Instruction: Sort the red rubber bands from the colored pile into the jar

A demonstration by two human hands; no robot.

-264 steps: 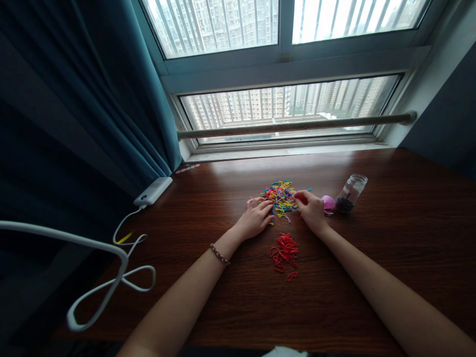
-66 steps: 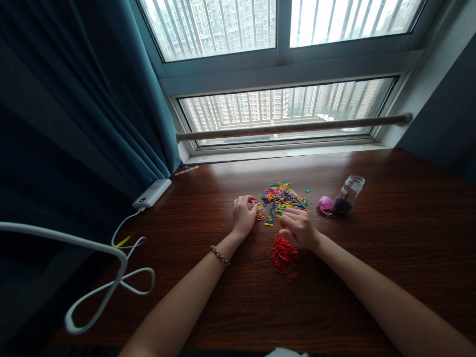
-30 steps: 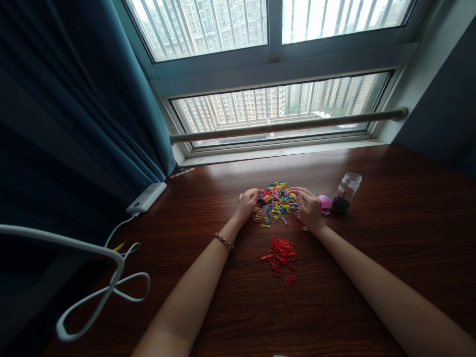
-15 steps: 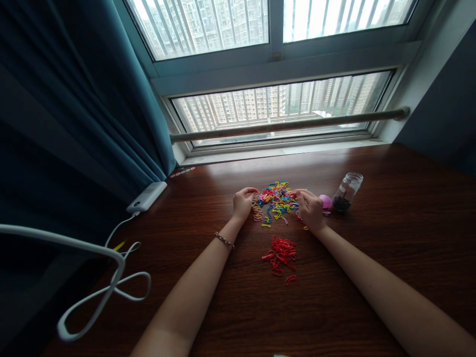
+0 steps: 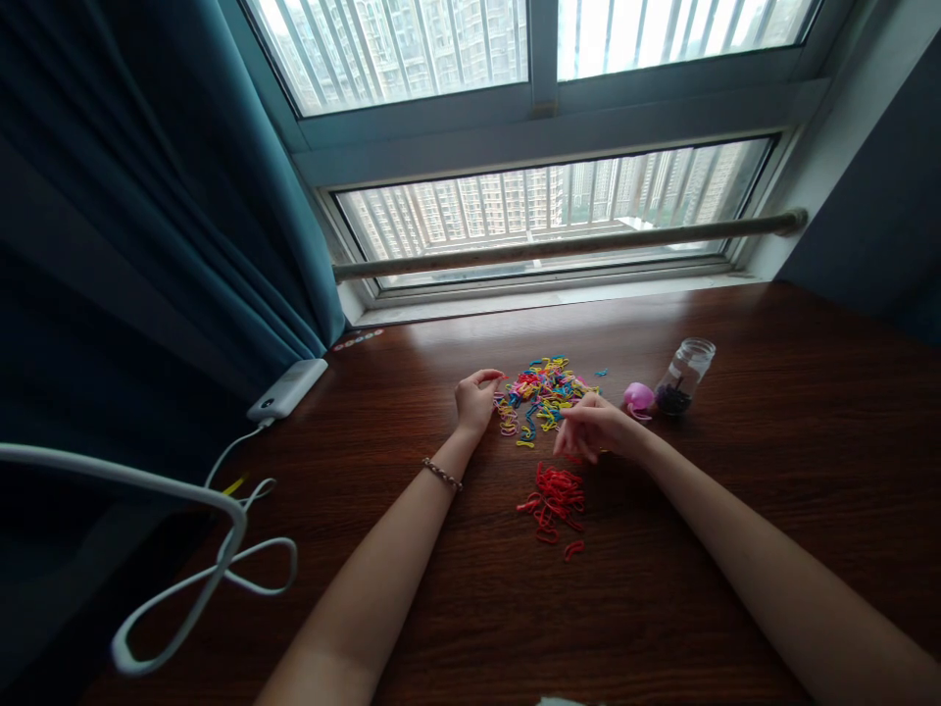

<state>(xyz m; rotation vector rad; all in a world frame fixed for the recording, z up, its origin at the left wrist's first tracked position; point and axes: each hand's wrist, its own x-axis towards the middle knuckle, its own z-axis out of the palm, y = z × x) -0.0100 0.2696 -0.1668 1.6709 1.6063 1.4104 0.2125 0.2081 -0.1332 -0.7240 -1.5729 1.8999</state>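
A mixed heap of small coloured rubber bands (image 5: 548, 392), yellow, blue, pink and red, lies on the dark wooden table. Nearer to me is a separate pile of red rubber bands (image 5: 557, 500). At the heap's left edge rests my left hand (image 5: 476, 400), its thumb and fingertips pinched together; a bit of red shows there, too small to make out. My right hand (image 5: 594, 428) hovers between heap and pile, fingers apart and pointing down. Just below its fingertips a red rubber band (image 5: 571, 458) is partly visible.
Right of the heap sit a pink balloon-like object (image 5: 639, 397) and a clear glass jar (image 5: 685, 378) with dark contents. A white power bank (image 5: 288, 389) with a white cable (image 5: 239, 529) lies at left by the blue curtain (image 5: 294, 245). A window stands behind the table.
My right hand has moved from the heap's right side toward me and left, nearer the red pile, and its fingers have spread. My left hand has stayed about where it was.
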